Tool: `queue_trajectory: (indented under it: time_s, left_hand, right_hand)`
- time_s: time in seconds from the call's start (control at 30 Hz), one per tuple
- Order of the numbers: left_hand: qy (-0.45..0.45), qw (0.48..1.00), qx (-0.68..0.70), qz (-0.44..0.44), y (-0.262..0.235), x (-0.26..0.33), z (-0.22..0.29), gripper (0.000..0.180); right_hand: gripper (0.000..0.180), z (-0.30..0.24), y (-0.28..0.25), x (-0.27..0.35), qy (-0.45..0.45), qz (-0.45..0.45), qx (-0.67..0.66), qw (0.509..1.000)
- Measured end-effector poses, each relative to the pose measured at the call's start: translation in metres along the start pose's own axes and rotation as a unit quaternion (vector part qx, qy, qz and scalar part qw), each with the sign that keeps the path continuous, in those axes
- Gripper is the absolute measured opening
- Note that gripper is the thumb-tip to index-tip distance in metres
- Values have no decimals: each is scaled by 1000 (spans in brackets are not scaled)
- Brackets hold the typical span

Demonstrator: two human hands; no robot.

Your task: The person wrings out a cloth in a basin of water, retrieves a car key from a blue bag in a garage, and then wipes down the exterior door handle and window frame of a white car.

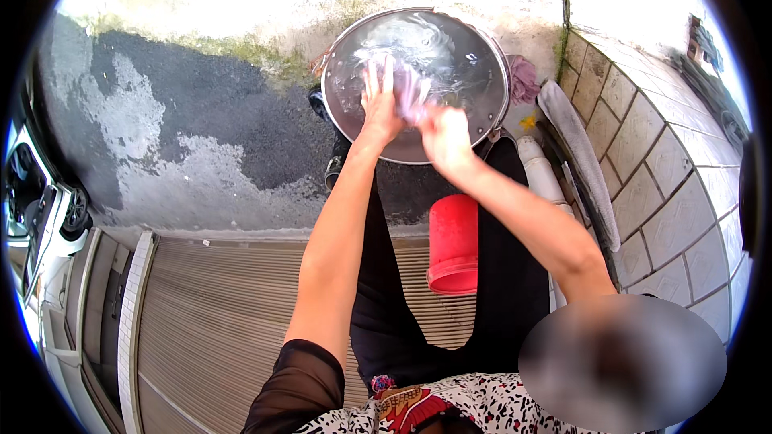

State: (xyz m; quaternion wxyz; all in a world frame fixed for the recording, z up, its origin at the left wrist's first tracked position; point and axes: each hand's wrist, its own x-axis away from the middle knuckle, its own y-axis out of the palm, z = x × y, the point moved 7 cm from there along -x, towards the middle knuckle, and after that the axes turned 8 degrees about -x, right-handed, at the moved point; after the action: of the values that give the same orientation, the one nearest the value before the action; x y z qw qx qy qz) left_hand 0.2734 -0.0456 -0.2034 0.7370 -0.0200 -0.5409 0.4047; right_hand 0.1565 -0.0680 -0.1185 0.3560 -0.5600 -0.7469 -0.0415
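A large round metal basin (328, 104) of soapy-looking water stands in front of me. Inside it, a pale pink and lilac cloth (412, 90) is stretched between my hands, smeared by motion. My left hand (381, 109) is over the near left part of the basin, fingers extended and apart, against the cloth's left side. On the right, my right hand (446, 135) is closed on the near end of the cloth; its fingers are blurred. Whitish suds or submerged fabric (414, 38) show toward the basin's far side.
A red bucket (453, 245) is between my legs, below my right forearm. Right of the basin lie a mauve cloth (524, 80), a white pipe (540, 169) and a grey towel (579, 161) along a tiled wall (643, 169). A white car (44, 217) is at far left.
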Motion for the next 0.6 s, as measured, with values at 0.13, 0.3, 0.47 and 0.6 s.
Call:
queue_trajectory:
  time_s: [0.13, 0.3, 0.47, 0.6]
  left_hand:
    - [136, 989, 48, 30, -7, 24, -5, 115]
    - [81, 987, 27, 136, -15, 33, -20, 44]
    - [73, 986, -84, 122, -24, 32, 5, 37]
    - [54, 988, 59, 135, -26, 63, 51, 37]
  right_hand:
    - [9, -115, -45, 71, 31, -102, -180, 978]
    - [18, -102, -67, 85, 106, -33, -266, 958]
    - [38, 49, -26, 31, 183, 101, -154, 966]
    - [60, 91, 53, 11, 504, 3, -510, 697]
